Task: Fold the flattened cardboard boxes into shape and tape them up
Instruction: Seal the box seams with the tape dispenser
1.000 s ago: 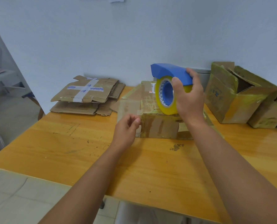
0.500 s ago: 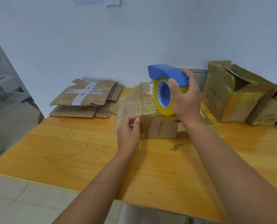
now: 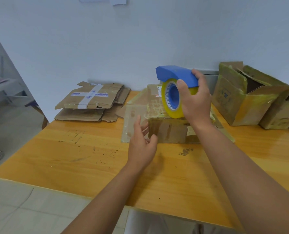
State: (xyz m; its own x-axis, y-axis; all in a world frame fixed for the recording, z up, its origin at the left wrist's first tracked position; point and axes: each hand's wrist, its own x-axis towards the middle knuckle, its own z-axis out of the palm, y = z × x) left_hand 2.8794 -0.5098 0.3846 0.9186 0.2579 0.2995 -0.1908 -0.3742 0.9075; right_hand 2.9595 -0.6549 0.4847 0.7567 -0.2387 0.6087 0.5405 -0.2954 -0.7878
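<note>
A small folded cardboard box (image 3: 168, 132) sits mid-table, its top covered with yellowish tape. My right hand (image 3: 195, 102) grips a blue tape dispenser (image 3: 175, 76) with a yellow tape roll (image 3: 171, 112), resting on the box's top. A wide clear strip of tape (image 3: 133, 120) hangs from the box's left edge down to the table. My left hand (image 3: 143, 146) hovers just in front of that strip at the box's left front corner, fingers spread, holding nothing.
A stack of flattened cardboard boxes (image 3: 91, 102) lies at the table's back left. Two folded, taped boxes (image 3: 248, 97) stand at the back right against the wall. The orange wooden table (image 3: 72, 157) ends close in front of me, with tiled floor below.
My left hand was pinching the tape strip at the box's left corner; now its fingers have spread apart and let go. The right hand and dispenser stay on the box top.
</note>
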